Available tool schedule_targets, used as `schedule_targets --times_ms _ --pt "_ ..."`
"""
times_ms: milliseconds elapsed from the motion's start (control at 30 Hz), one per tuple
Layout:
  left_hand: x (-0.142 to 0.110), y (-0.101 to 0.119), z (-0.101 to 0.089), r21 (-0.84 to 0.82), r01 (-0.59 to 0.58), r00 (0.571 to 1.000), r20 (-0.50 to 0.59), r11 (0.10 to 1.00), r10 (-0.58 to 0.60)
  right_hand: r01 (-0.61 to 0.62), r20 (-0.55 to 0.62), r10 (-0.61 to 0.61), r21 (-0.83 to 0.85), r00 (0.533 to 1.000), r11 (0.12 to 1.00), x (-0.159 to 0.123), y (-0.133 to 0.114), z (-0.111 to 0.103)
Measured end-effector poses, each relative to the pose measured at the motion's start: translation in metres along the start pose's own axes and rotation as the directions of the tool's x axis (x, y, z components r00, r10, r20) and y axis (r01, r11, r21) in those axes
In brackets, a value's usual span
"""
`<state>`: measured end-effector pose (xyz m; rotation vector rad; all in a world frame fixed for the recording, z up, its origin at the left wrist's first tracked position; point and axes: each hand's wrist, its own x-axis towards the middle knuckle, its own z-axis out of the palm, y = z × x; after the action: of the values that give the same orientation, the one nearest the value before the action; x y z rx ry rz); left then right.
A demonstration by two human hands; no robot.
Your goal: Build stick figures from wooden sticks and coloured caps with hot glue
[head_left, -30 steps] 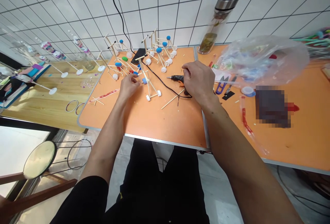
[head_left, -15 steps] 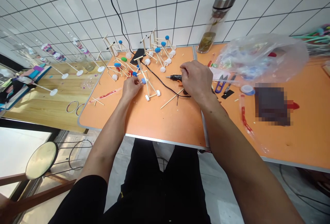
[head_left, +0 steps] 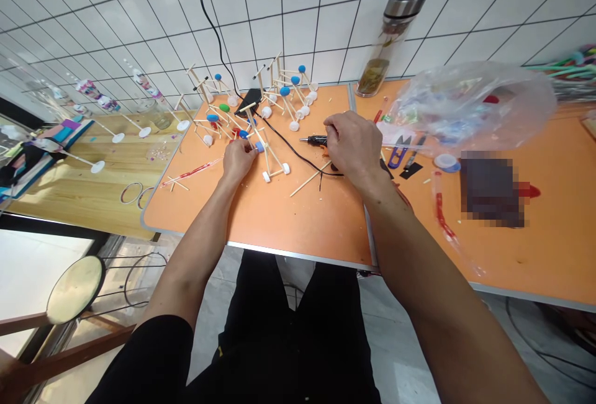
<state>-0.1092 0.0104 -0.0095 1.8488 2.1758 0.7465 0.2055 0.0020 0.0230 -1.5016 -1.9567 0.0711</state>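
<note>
Fingers (head_left: 248, 152) on the left hand (head_left: 237, 162) are bunched together, pinching a little wooden-stick cart model (head_left: 270, 159) right by its blue cap (head_left: 259, 146), and the cart's white round wheels (head_left: 266, 175) sit just past those fingertips on the orange table (head_left: 195, 205). Over on the right hand (head_left: 354, 145), the fingers curl round a black hot glue gun (head_left: 317, 140), its nozzle poking out left of them toward the cart; can't tell the exact grip, the hand hides most of it. A black cord (head_left: 298, 161) runs off below those fingers, and more stick models (head_left: 293, 97) stand beyond the left fingertips.
</note>
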Motion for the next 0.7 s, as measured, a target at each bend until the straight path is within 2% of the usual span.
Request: schedule_targets --times_ms 400,700 --pt "0.0011 -0.002 0.0002 0.012 -0.007 1.0 -0.008 1.0 0.007 0.046 -0.064 -0.046 -0.002 0.997 0.999 -0.0002 0.007 0.0087" --pt "0.0001 -0.0005 -0.0009 0.012 -0.012 1.0 -0.006 1.0 0.012 0.022 -0.031 -0.022 0.011 0.999 1.0 -0.0003 0.0038 0.0058"
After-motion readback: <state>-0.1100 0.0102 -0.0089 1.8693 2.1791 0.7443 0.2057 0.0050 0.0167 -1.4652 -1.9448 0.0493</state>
